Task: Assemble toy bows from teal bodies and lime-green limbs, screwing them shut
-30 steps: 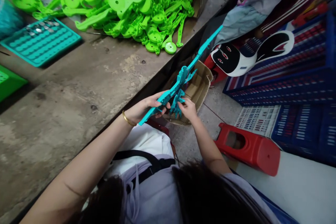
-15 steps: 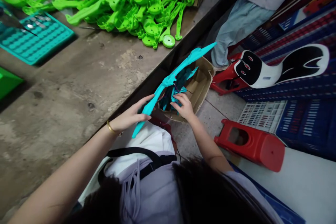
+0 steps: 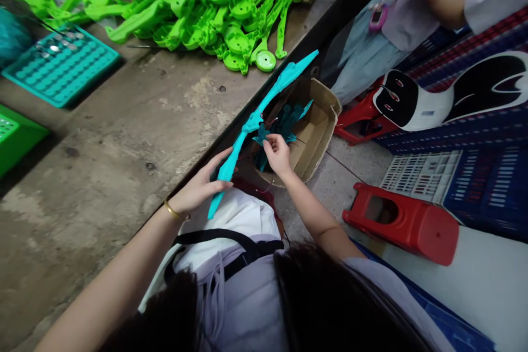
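A long turquoise plastic piece (image 3: 264, 102) slants over the table's edge. My left hand (image 3: 206, 181), with a gold bracelet at the wrist, grips its lower end between thumb and fingers. Beside the middle of the piece, my right hand (image 3: 277, 153) has its fingers pinched together at a small turquoise part (image 3: 261, 133). Whether that part is joined to the long piece cannot be made out. Below is an open cardboard box (image 3: 319, 137) with more turquoise pieces in it, partly hidden by my right hand.
Bright green plastic parts (image 3: 237, 41) are heaped on the worn table (image 3: 103, 148). A teal tray (image 3: 61, 66) and a green container (image 3: 18, 137) lie at the left. On the right are a red stool (image 3: 412, 225), a black-and-white seat (image 3: 445, 99), crates (image 3: 474, 181) and a standing person (image 3: 371, 49).
The long piece's upper end has swung left and away from the box. My right hand has moved slightly up and left, closer to it. The other person's arm has come into view.
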Demonstrator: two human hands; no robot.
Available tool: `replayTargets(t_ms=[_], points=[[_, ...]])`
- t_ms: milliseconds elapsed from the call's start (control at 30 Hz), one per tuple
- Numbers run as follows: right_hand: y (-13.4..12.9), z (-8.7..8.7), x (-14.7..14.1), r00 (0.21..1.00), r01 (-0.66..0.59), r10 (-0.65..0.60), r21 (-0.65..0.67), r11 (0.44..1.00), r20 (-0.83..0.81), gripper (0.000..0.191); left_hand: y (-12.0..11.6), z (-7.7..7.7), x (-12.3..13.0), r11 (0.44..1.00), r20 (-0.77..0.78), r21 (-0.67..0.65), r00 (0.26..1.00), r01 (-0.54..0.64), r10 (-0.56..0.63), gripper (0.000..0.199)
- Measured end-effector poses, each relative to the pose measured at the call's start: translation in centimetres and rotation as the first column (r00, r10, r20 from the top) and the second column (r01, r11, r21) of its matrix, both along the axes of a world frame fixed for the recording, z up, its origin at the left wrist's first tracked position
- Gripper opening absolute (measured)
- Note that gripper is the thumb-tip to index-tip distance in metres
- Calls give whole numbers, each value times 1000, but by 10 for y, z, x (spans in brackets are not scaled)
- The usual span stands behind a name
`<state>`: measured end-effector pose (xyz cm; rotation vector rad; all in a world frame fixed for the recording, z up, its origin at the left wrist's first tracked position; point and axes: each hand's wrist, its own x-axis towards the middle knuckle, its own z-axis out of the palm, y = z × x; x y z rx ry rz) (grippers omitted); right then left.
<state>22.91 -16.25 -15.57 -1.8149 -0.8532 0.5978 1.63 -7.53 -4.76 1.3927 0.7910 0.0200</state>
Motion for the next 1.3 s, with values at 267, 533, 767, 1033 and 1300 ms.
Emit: replayTargets(t_ms=[267,533,767,1033,1300], points=[[14,2,8,989,17,-17,1,1000,-145,35,0,2,0,999,26,25,999,21,-22,86],[5,-11,39,969,232,-237,-66,970,-74,19,0,2,11,998,-2,3,998,70,-70,91],[43,14,72,949,221,-217,-7,975,-231,23,2,14,18,998,53,-48,998,-35,38,90],[74,32,71,941,163,-66,274,948,-332,29,1,36,10,980,66,-176,992,-98,111,87],[31,49,109,951,304,-297,432,849,-84,26,-6,50,-7,833,197,-553,976,29,97,79]])
